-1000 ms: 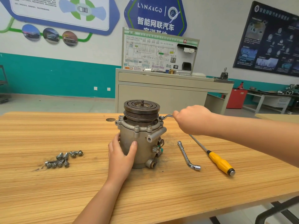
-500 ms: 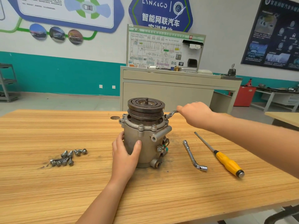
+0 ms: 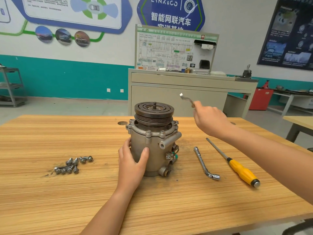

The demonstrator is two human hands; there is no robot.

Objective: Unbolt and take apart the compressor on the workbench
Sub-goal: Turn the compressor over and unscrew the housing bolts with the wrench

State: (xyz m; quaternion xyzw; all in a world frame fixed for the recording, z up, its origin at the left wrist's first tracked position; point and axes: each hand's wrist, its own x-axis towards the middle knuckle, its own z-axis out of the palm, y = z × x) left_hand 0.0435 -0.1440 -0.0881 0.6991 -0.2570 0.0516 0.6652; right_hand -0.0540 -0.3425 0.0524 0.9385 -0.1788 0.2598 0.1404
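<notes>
The grey metal compressor stands upright in the middle of the wooden workbench, its dark grooved pulley on top. My left hand grips the housing's near left side, thumb across the front. My right hand is raised to the right of the pulley and holds a small bent wrench, whose socket end points up and left, clear of the compressor. Bolts remain in the flange rim below the pulley.
Several removed bolts lie in a pile left of the compressor. An L-shaped socket wrench and a yellow-handled screwdriver lie to the right. A grey training cabinet stands behind the bench. Another table edge is at far right.
My right hand has lifted the wrench off the flange bolt at the compressor's back right and raised it upward. My left hand stays on the housing.
</notes>
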